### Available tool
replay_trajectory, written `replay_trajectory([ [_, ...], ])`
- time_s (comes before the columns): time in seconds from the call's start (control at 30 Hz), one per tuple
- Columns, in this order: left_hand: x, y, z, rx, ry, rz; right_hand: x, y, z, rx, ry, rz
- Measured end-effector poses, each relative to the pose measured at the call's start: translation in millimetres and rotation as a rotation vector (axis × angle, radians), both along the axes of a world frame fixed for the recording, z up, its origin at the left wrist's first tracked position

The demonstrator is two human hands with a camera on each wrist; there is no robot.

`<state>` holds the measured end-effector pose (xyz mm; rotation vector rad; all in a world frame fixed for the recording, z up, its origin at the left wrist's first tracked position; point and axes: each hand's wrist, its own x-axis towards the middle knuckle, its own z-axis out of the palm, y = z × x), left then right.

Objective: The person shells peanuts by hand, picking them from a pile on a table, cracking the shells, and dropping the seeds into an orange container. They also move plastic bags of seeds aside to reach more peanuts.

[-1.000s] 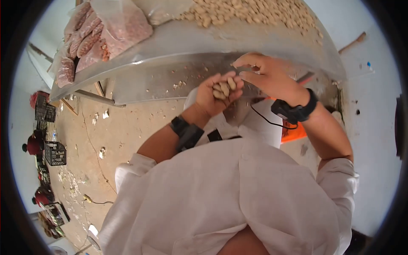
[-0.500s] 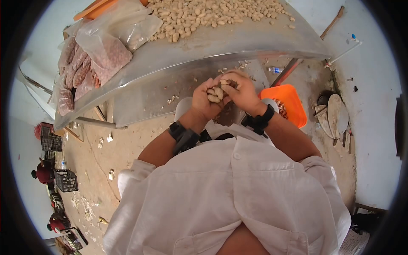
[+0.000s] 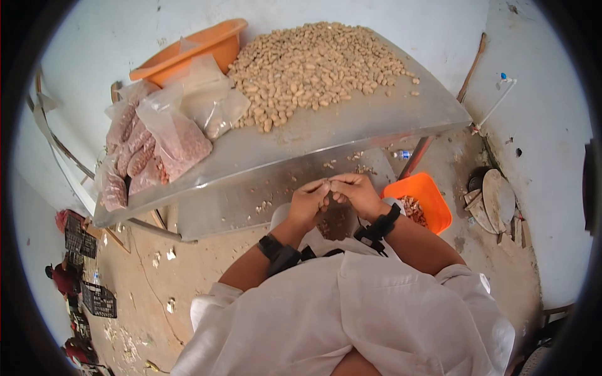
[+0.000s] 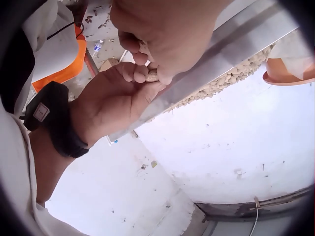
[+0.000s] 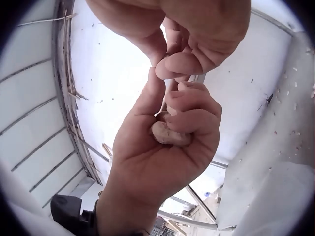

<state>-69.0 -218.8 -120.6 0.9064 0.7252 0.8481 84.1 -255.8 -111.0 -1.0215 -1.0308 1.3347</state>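
Observation:
My left hand (image 3: 306, 205) curls round several unshelled peanuts (image 5: 170, 134), which show in its palm in the right wrist view. Fingertip to fingertip with it, my right hand (image 3: 357, 195) has thumb and fingers pinched together. Between the two hands, one tan peanut (image 4: 152, 75) is gripped at the fingertips in the left wrist view. Both hands are in front of the metal table (image 3: 351, 125), above my lap. Beyond them a large heap of unshelled peanuts (image 3: 313, 69) covers the back of the tabletop.
Plastic bags of pinkish kernels (image 3: 179, 141) lie on the table's left, before an orange basin (image 3: 216, 50). An orange bin (image 3: 437, 202) with reddish pieces stands right of my lap. A bottle (image 3: 402, 154) lies near the table leg; black crates (image 3: 98, 301) stand far left.
The right hand has come down to meet the left at the fingertips. The left hand, earlier open with peanuts showing, has curled round them. The head view has tilted up, showing more table.

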Motion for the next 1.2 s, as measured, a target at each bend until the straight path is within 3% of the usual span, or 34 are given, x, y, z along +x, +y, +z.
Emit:
replay_trajectory([
  [0.1, -2, 7, -3, 0.078, 0.049, -0.018, -7, -2, 0, 0.093, 0.001, -0.060],
  [0.2, -1, 6, 7, 0.060, -0.067, -0.064, -1, -3, 10, 0.004, -0.006, 0.084],
  [0.43, 3, -2, 26, -0.039, -0.059, -0.117, 1, -6, 9, 0.033, 0.289, 0.129],
  [0.53, 3, 5, 15, 0.089, 0.040, -0.174, -2, -10, 22, -0.001, 0.093, 0.066],
  [0.93, 12, 5, 19, -0.023, -0.041, -0.087, -9, -6, 16, 0.141, 0.117, -0.030],
  [1.03, 17, 2, 28, -0.029, -0.022, -0.037, -15, -5, 17, 0.282, -0.051, -0.133],
  [1.13, 30, 2, 24, 0.185, -0.025, 0.100, -23, 6, 11, 0.391, -0.445, -0.421],
  [1.2, 40, 8, 12, 0.233, -0.085, 0.185, -26, 12, 9, 0.367, -0.457, -0.489],
])
